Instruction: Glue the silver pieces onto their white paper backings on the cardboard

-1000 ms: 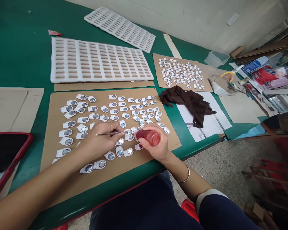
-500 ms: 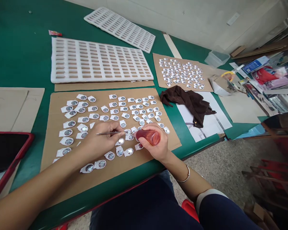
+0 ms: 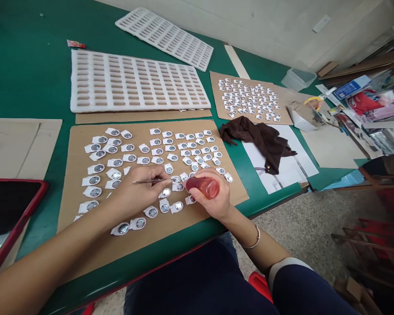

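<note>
My left hand (image 3: 139,190) is closed on a thin pair of metal tweezers (image 3: 150,180), whose tip lies by the small round metal pieces on white tabs. My right hand (image 3: 215,199) wraps round a small squeeze bottle of red liquid (image 3: 205,187), tilted so that its nozzle points left toward the tweezer tip. Below the two hands is a brown cardboard sheet (image 3: 197,221) carrying rows of these tabbed metal pieces (image 3: 176,207). My fingers partly hide the pieces between the hands, and I cannot make out what touches the nozzle.
A white foam tray with slots (image 3: 141,83) lies behind the cardboard, and a second foam tray (image 3: 166,37) farther back. More tabbed pieces cover another cardboard (image 3: 216,78) at back right, near a brown cloth (image 3: 259,140). A red-framed phone or tablet (image 3: 41,190) sits at left.
Both hands stay almost in the same place, with the tweezers and the bottle still held. The whole view has shifted very slightly.
</note>
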Demonstrator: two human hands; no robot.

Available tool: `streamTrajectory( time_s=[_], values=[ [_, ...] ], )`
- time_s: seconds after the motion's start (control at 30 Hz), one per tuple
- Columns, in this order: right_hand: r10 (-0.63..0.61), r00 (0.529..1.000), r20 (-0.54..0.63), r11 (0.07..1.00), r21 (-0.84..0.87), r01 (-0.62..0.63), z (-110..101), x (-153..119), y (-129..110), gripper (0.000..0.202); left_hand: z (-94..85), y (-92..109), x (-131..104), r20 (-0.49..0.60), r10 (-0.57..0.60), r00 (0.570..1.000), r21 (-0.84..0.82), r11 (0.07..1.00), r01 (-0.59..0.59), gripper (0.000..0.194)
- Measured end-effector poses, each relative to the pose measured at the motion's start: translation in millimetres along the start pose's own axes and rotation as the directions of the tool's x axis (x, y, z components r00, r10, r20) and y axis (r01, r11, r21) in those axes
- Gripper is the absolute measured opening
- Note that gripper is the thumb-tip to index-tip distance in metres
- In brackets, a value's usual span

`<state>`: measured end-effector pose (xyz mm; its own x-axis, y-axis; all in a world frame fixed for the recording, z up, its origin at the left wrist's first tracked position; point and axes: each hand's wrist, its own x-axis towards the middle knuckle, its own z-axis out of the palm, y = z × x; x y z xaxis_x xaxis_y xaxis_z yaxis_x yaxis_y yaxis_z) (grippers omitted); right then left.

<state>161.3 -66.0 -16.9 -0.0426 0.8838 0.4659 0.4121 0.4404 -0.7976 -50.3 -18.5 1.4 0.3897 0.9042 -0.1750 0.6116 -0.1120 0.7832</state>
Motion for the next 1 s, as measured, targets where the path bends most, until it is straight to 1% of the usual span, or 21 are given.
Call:
streamTrajectory(
  time_s=[0.2, 0.47, 0.77, 0.93, 1.0],
  values=[
    [0.000, 1.000, 0.001, 1.000, -0.001, 0.000, 1.1, -0.3, -0.1, 0.025, 0.1, 0.6, -0.1, -0.007, 0.007, 1.000, -0.017, 1.000, -0.007, 0.019],
    [-0.034, 0.999, -0.003, 0.999, 0.017, 0.034, 3.6, 1.0, -1.7, 0.026, -0.3, 1.6, -0.2, -0.005, -0.001, 1.000, -0.037, 0.999, 0.001, 0.019],
    [-0.044, 0.999, -0.002, 0.999, 0.003, 0.044, 4.5, 3.3, -2.1, 0.026, -1.3, -0.3, -0.3, -0.010, 0.021, 1.000, -0.025, 0.999, -0.021, 0.019],
    [-0.035, 0.999, 0.000, 0.999, 0.039, 0.035, 6.2, 1.7, -1.6, 0.027, -0.3, 1.2, -0.1, -0.012, -0.023, 1.000, -0.043, 0.999, 0.023, 0.020],
    [0.016, 1.000, -0.007, 0.997, 0.078, -0.015, 5.1, 0.3, -0.2, 0.028, 0.6, 1.9, -0.4, -0.005, -0.052, 0.999, -0.073, 0.996, 0.051, 0.021]
  ],
)
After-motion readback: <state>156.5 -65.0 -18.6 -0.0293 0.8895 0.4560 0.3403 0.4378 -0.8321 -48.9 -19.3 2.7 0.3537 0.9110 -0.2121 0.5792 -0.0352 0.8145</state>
